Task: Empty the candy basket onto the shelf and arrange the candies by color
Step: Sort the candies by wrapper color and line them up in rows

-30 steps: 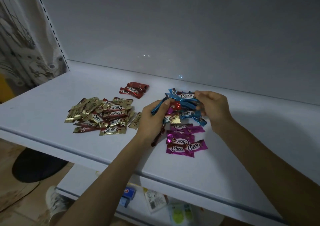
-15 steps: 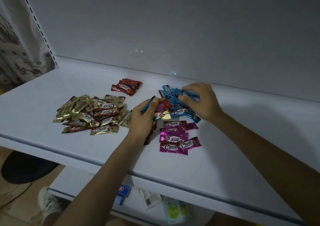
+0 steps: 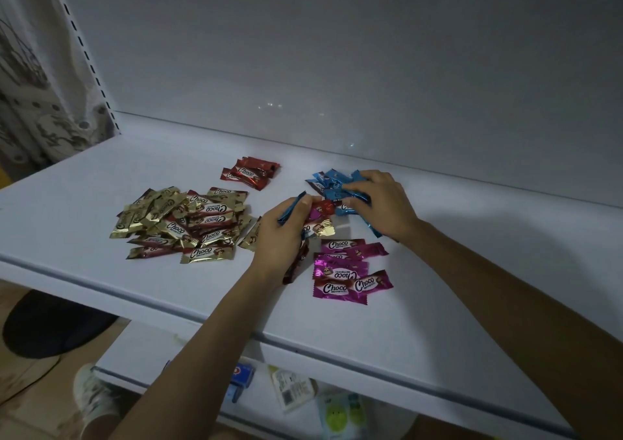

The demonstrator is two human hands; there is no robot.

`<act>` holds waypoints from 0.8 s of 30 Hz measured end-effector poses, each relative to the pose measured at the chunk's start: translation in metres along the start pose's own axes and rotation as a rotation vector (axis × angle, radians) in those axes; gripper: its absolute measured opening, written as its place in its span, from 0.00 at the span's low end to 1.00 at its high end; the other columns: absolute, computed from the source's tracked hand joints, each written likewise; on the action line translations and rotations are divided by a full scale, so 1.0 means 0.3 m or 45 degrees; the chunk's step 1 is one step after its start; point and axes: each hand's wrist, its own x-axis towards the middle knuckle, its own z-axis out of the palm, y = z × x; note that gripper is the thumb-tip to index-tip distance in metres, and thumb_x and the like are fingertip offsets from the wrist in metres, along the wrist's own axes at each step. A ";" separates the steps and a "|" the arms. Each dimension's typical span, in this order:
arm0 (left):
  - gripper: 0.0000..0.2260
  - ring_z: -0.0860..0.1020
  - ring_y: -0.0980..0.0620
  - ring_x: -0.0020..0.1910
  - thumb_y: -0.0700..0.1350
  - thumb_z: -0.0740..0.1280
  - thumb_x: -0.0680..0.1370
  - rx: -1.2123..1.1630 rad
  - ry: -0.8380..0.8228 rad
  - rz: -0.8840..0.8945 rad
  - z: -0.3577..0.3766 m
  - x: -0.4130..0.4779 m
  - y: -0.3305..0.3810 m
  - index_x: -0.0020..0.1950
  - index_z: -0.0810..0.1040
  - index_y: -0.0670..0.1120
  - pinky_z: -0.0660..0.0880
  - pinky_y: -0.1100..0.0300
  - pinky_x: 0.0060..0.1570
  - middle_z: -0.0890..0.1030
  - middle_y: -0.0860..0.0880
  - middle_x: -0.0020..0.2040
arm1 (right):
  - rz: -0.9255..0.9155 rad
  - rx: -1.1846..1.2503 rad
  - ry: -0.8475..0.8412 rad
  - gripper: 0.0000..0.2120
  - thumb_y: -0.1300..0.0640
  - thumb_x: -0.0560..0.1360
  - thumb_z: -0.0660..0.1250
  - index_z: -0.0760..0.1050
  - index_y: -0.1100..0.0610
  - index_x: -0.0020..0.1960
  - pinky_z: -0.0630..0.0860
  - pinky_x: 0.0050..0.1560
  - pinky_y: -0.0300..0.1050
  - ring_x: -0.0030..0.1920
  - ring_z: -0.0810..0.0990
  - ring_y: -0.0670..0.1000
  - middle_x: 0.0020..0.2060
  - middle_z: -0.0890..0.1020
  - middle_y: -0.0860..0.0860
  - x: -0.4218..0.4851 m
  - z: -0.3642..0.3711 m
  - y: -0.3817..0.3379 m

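While the blue candy sits pinched by the fingers of the left hand just above the shelf, it is best carried straight across to the blue pile, which the right hand grips with curled fingers, without dragging the few mixed candies lying between the hands; the gold pile, red candies and magenta group lie apart around them
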 end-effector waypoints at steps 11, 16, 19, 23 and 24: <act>0.11 0.83 0.48 0.49 0.44 0.60 0.82 0.081 -0.050 0.083 -0.011 0.001 0.001 0.54 0.82 0.47 0.79 0.56 0.50 0.85 0.45 0.48 | 0.329 1.186 -0.291 0.07 0.56 0.75 0.68 0.78 0.57 0.51 0.77 0.35 0.36 0.34 0.80 0.43 0.38 0.83 0.50 -0.139 -0.127 -0.269; 0.11 0.83 0.52 0.49 0.40 0.59 0.83 0.069 -0.046 0.150 -0.009 -0.005 -0.002 0.58 0.80 0.45 0.78 0.63 0.47 0.84 0.45 0.49 | 0.479 1.359 -0.172 0.03 0.60 0.77 0.66 0.78 0.55 0.46 0.77 0.39 0.40 0.36 0.81 0.44 0.37 0.83 0.48 -0.121 -0.128 -0.268; 0.11 0.82 0.55 0.50 0.41 0.59 0.83 0.105 -0.034 0.212 -0.001 -0.014 0.005 0.58 0.80 0.47 0.76 0.66 0.47 0.85 0.50 0.49 | 0.467 1.370 -0.123 0.03 0.61 0.77 0.65 0.78 0.55 0.47 0.77 0.36 0.37 0.35 0.82 0.44 0.38 0.83 0.50 -0.119 -0.130 -0.276; 0.09 0.80 0.57 0.40 0.45 0.60 0.82 0.073 0.136 0.215 -0.032 -0.007 0.051 0.50 0.81 0.53 0.74 0.65 0.42 0.82 0.56 0.38 | 0.619 1.516 0.082 0.07 0.62 0.78 0.64 0.76 0.62 0.55 0.76 0.31 0.35 0.30 0.80 0.43 0.40 0.82 0.55 -0.065 -0.118 -0.297; 0.10 0.77 0.54 0.38 0.47 0.62 0.81 0.051 0.207 0.194 -0.054 0.002 0.071 0.46 0.82 0.54 0.73 0.61 0.41 0.79 0.53 0.37 | 0.664 1.550 0.096 0.08 0.63 0.77 0.64 0.75 0.61 0.57 0.76 0.30 0.35 0.29 0.79 0.43 0.40 0.81 0.55 -0.037 -0.113 -0.306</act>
